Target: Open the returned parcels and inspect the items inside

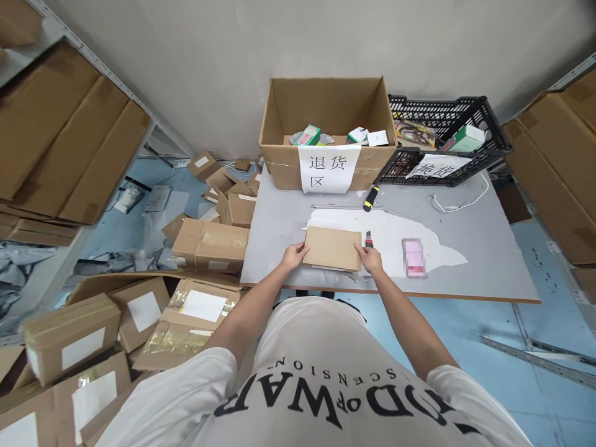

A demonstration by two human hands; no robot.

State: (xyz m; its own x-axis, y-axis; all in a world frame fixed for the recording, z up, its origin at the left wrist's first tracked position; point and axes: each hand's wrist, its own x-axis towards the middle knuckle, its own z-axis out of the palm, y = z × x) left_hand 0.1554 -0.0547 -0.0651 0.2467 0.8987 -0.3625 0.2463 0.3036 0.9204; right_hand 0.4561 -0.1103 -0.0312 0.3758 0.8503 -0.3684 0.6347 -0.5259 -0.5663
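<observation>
A flat brown cardboard parcel [332,248] lies on the grey table [484,261] near its front edge. My left hand [294,255] grips the parcel's left edge. My right hand [370,257] holds its right edge, and a small cutter tip [368,236] shows just above that hand. The parcel rests partly on a white sheet [395,233].
A large open carton [328,130] with a paper label and small items stands at the table's back. A black plastic crate [444,139] sits beside it. A yellow-black utility knife [370,198], a pink item [413,257] and a white cable [460,202] lie on the table. Many boxes [209,245] cover the floor at left.
</observation>
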